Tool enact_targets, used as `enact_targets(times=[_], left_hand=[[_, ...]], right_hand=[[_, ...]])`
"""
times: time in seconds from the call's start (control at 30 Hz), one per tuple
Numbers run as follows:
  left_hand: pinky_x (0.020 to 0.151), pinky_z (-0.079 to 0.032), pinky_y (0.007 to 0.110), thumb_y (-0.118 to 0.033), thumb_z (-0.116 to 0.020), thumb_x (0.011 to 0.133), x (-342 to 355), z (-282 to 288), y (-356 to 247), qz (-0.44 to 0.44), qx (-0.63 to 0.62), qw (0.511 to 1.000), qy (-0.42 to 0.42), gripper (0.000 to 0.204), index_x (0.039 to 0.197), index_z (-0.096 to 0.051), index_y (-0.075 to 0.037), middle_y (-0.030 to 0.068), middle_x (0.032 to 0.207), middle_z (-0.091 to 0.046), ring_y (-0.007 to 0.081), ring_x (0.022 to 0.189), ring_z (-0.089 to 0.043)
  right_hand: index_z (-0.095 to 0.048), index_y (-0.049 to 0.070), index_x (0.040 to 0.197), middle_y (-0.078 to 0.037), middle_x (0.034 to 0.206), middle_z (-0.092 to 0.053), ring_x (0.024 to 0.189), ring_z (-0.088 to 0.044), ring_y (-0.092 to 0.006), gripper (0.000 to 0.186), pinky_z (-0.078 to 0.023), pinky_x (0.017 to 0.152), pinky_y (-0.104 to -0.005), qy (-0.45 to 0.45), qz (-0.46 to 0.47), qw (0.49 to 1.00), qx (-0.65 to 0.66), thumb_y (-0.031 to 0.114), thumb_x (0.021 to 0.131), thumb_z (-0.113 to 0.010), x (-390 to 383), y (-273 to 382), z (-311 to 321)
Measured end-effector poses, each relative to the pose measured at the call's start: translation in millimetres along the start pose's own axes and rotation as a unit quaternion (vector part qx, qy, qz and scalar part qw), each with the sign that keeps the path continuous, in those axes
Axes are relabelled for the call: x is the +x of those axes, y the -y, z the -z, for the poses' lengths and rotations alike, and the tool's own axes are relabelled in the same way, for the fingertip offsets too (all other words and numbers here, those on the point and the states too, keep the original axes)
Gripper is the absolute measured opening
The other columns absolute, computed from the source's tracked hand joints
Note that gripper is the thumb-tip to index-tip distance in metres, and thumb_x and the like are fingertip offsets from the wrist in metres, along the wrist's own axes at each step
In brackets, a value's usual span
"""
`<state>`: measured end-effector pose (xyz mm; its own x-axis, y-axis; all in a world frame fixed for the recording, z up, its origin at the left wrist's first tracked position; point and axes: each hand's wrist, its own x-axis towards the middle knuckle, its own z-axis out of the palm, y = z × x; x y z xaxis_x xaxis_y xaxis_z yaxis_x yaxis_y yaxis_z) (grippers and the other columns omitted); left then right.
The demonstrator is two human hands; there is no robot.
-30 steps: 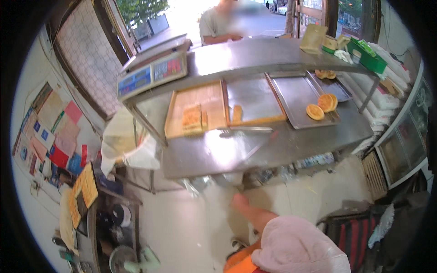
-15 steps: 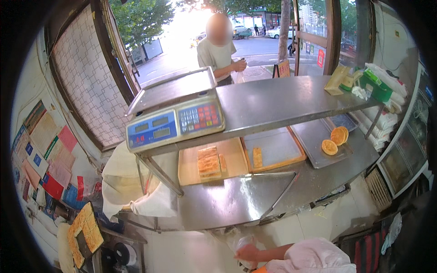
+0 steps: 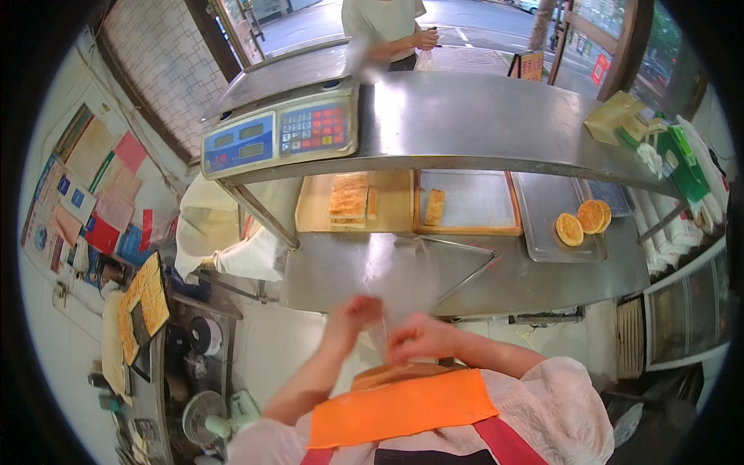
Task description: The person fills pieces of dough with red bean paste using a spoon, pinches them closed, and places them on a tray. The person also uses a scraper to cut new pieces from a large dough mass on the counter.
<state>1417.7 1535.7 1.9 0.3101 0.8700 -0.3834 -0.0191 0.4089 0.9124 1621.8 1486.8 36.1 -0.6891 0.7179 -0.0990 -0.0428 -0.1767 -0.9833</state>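
In front of my chest, a thin, clear plastic bag [image 3: 404,288] hangs between my hands, partly see-through and smeared by motion. My left hand [image 3: 355,316] is closed at the bag's left side. My right hand [image 3: 420,339], a little lower and nearer to me, is closed on its other side. Beyond the hands is the steel counter [image 3: 333,267]. Under the shelf, a stack of browned flatbread [image 3: 349,198] lies on a tan tray [image 3: 395,203]. A single strip of flatbread [image 3: 435,207] lies in the middle tray [image 3: 480,209]. Round cakes [image 3: 570,229] sit on the dark right tray [image 3: 536,213].
A scale [image 3: 279,132] stands on the raised steel shelf [image 3: 496,116], with a green box [image 3: 686,163] at its right end. Tongs [image 3: 473,273] lie on the counter. A person [image 3: 387,27] stands across the shelf. At left are a cloth-lined container [image 3: 209,225] and more flatbread [image 3: 146,306].
My view has tilted down. Both hands are now raised together with the plastic bag; before, only my right arm showed clearly, lower down. The person across the shelf sits higher in the picture.
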Motion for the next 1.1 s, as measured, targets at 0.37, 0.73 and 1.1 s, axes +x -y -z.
enact_targets(times=[0.37,0.73,1.1], left_hand=[[0.080,-0.052,0.041,-0.020,-0.074,0.076,151.9,-20.9,-29.2,-0.278,0.595,0.715,-0.238,0.017,0.073,-0.067,-0.004,0.0145,0.073,-0.066,0.0339,0.073,-0.064],[0.098,-0.043,0.046,-0.003,-0.080,0.062,21.0,-31.2,-13.2,-0.251,0.487,0.776,-0.312,0.064,0.119,-0.052,-0.002,0.0241,0.127,-0.054,0.0400,0.116,-0.053],[0.101,-0.037,0.049,0.004,-0.061,0.069,104.8,12.0,-17.8,-0.110,0.523,0.845,0.003,0.074,0.140,-0.039,-0.002,0.0182,0.113,-0.065,0.0336,0.107,-0.061]], right_hand=[[-0.067,0.000,0.091,-0.008,0.077,-0.066,0.070,-0.063,-0.0189,0.025,-0.052,0.065,-0.0322,-0.358,0.056,0.921,-0.143,0.019,0.077,-0.076,15.5,-45.3,150.1],[-0.065,0.001,0.086,-0.021,0.074,-0.064,0.073,-0.063,-0.0405,0.019,-0.050,0.064,-0.0430,-0.334,0.054,0.888,-0.312,0.012,0.070,-0.065,74.1,-85.2,157.1],[-0.063,0.003,0.080,-0.019,0.082,-0.066,0.078,-0.064,-0.0382,0.011,-0.050,0.070,-0.0468,-0.247,-0.006,0.797,-0.551,0.012,0.076,-0.059,74.9,-72.9,156.7]])
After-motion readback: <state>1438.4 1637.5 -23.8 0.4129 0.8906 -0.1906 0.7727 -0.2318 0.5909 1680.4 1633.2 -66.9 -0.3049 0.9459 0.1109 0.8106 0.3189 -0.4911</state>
